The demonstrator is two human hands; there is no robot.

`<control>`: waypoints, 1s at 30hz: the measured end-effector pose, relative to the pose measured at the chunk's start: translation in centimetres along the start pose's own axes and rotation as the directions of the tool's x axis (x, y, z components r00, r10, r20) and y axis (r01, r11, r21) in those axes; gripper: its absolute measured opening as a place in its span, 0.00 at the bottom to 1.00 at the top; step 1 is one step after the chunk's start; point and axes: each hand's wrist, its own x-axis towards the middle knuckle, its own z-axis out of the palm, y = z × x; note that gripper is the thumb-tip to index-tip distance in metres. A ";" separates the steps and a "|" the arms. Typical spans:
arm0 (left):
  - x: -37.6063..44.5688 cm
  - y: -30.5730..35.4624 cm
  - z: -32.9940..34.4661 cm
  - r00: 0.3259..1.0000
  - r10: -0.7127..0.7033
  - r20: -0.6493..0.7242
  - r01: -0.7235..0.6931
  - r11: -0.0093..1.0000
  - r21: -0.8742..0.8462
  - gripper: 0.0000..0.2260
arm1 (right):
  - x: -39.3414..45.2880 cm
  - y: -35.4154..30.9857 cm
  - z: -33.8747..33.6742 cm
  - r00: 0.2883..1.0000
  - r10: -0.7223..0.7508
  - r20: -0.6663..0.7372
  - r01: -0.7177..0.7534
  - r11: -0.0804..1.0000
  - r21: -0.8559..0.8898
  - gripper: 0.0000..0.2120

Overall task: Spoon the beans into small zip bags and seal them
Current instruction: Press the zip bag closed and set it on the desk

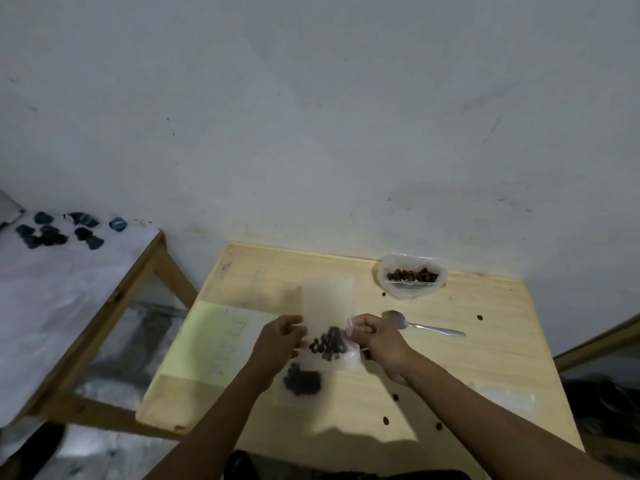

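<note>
above the pale wooden tabletop (485, 358), left hand (280, 341) and right hand (375, 336) pinch a small clear zip bag of dark beans (327, 342) (sealing step); next, press the strip closed.

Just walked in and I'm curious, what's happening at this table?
A person is bagging beans. Both hands, left hand and right hand, pinch a small zip bag holding dark beans above the wooden table. The spoon lies set down, another filled bag rests below, and the bean supply sits at the back.
</note>
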 end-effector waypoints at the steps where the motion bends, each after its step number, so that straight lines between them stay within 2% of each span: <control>1: -0.4 -1.2 -0.1 1.000 -0.014 0.012 0.013 0.997 0.079 0.16 | 0.0 0.6 0.4 0.999 0.041 -0.005 -0.041 0.999 0.000 0.04; 3: -1.3 -2.8 -0.2 1.000 -0.018 -0.004 0.018 0.981 0.193 0.18 | 0.2 2.3 1.4 0.995 0.091 -0.039 -0.093 0.994 -0.062 0.10; 5: -1.9 -3.6 -0.1 0.998 -0.004 -0.068 0.024 0.955 0.295 0.21 | 0.7 4.5 2.3 0.994 0.104 -0.045 -0.111 0.969 -0.219 0.15; 7: -2.3 -4.0 0.0 0.995 -0.009 -0.096 0.042 0.935 0.352 0.24 | 1.0 5.6 3.3 0.993 0.114 0.007 -0.103 0.925 -0.367 0.16; 9: -2.2 -4.4 -0.1 0.997 -0.026 -0.067 0.050 0.917 0.396 0.26 | 1.1 5.9 4.2 0.990 0.107 0.095 -0.047 0.871 -0.489 0.18; 11: -1.9 -5.0 -0.2 0.998 -0.049 -0.036 0.060 0.865 0.498 0.31 | 1.3 6.1 4.8 0.985 0.083 0.151 0.027 0.793 -0.609 0.19; 15: -1.4 -5.7 -0.2 0.992 -0.120 -0.046 0.120 0.731 0.672 0.33 | 2.1 6.9 5.5 0.993 0.075 0.092 0.020 0.661 -0.750 0.20; 19: -1.0 -5.6 -0.2 0.993 -0.118 -0.026 0.102 0.704 0.703 0.32 | 2.0 7.3 5.7 0.994 0.074 0.077 0.013 0.637 -0.771 0.23; 22: -0.7 -5.4 -0.4 0.993 -0.105 -0.052 0.113 0.740 0.663 0.35 | 1.1 6.3 4.3 0.997 0.010 0.075 0.049 0.661 -0.749 0.17; 24: -0.9 -4.6 -0.1 0.994 0.014 -0.107 0.060 0.751 0.658 0.33 | 0.1 5.4 2.5 0.996 -0.069 0.049 0.083 0.692 -0.717 0.15; 27: -0.5 -2.8 1.8 0.969 0.206 -0.139 -0.078 0.785 0.614 0.26 | -1.6 3.9 -1.4 0.990 -0.121 -0.078 0.042 0.761 -0.647 0.18; 30: 0.3 -0.3 5.5 0.969 0.241 -0.059 -0.179 0.845 0.504 0.20 | -3.0 3.1 -6.1 0.964 -0.172 -0.201 0.002 0.764 -0.645 0.22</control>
